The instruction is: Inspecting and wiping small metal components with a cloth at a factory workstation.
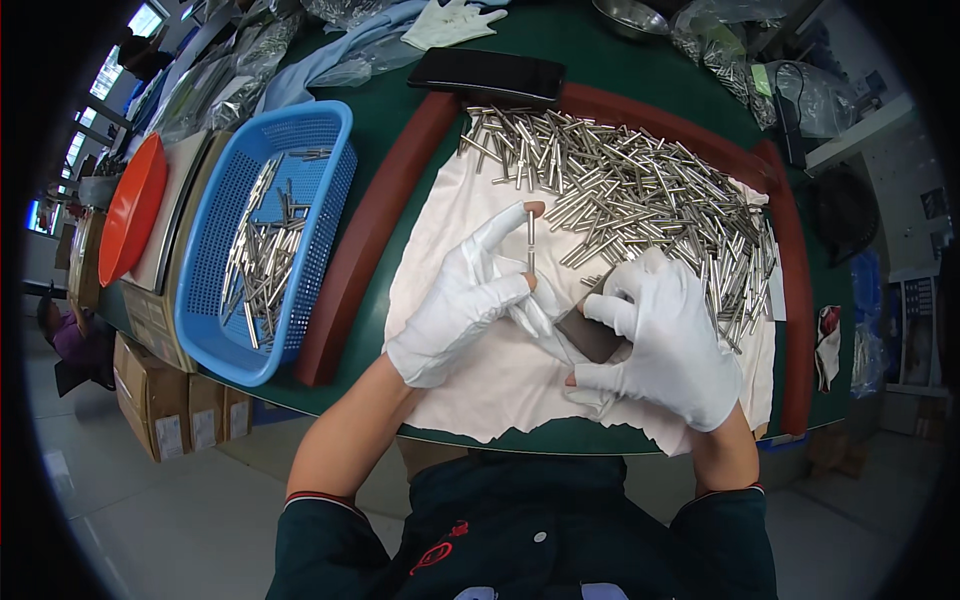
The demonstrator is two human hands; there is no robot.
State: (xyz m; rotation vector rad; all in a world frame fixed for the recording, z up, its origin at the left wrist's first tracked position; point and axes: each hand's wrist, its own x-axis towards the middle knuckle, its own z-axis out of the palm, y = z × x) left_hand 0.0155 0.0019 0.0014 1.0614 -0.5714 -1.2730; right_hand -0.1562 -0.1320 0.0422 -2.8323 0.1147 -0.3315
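My left hand, in a white glove with bare fingertips, is closed. It pinches one slim metal pin lengthwise between the tips of index finger and thumb. Beside it my right hand, gloved the same way, curls around a dark grey block, whose upper part its fingers partly cover. Some loose white cloth hangs between the two hands. Beyond them a large heap of shiny metal pins spreads over a pale cloth.
Red-brown bars frame the cloth on the left, back and right. To the left stands a blue perforated basket with more pins, then an orange bowl. A black phone lies at the back, near a white glove and a metal bowl.
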